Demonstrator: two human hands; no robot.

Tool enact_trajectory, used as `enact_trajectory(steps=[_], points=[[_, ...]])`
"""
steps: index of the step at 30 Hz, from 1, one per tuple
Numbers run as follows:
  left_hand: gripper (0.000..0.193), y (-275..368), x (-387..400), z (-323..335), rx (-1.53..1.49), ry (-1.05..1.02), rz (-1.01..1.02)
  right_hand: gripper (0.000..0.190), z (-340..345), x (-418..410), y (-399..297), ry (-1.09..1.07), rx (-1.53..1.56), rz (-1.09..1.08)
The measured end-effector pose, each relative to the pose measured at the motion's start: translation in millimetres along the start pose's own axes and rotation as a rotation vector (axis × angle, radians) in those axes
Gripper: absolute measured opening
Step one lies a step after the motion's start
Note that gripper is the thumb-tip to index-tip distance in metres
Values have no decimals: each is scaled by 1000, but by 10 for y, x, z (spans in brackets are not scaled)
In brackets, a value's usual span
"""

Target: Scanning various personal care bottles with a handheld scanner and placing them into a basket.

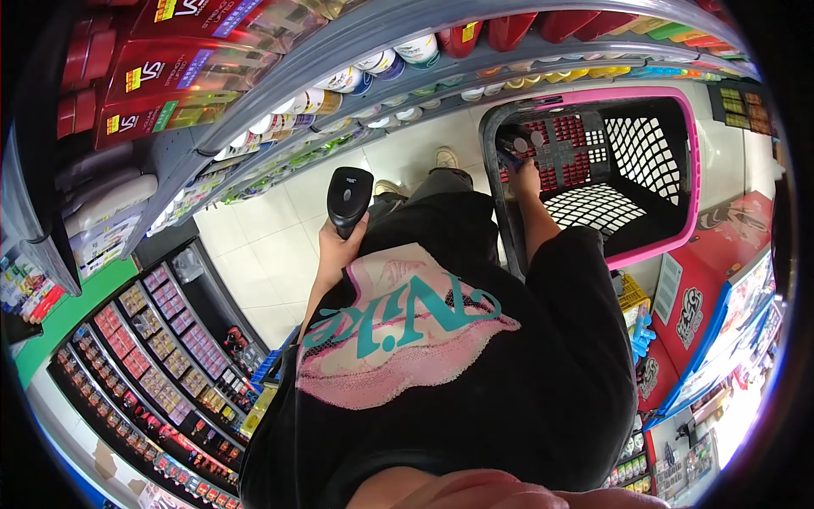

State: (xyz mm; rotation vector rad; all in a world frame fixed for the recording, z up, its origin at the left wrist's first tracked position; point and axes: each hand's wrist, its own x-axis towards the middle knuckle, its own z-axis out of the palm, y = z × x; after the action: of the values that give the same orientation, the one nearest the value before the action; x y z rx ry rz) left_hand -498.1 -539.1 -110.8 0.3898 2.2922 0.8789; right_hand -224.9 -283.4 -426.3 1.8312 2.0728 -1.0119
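My left hand (340, 248) is wrapped around the handle of a black handheld barcode scanner (349, 197), held upright in front of my black T-shirt. Within a black plastic shopping basket (690, 165) with a pink rim, at the right, my right hand (525, 181) grips a dark blue item whose kind is unclear. Dark cylindrical containers (521, 139) lie just beyond the fingers, at the basket's near-left corner in the picture. Part of the item is hidden by the fingers and shadow.
Store shelves (267, 70) with bottles and red hair-care boxes (159, 83) curve along the top and left. A rack of small packaged goods (159, 356) stands at lower left. Red display panels (674, 318) rise at the right, above a tiled floor (267, 254).
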Motion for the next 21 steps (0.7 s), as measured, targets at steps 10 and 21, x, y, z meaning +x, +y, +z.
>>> enact_trajectory(steps=[10,21], points=[[29,16,-42,15,-25,16,16,53,63,-76,-165,19,91,13],[28,10,-74,12,-30,4,-33,86,-306,-131,-200,112,136,167]])
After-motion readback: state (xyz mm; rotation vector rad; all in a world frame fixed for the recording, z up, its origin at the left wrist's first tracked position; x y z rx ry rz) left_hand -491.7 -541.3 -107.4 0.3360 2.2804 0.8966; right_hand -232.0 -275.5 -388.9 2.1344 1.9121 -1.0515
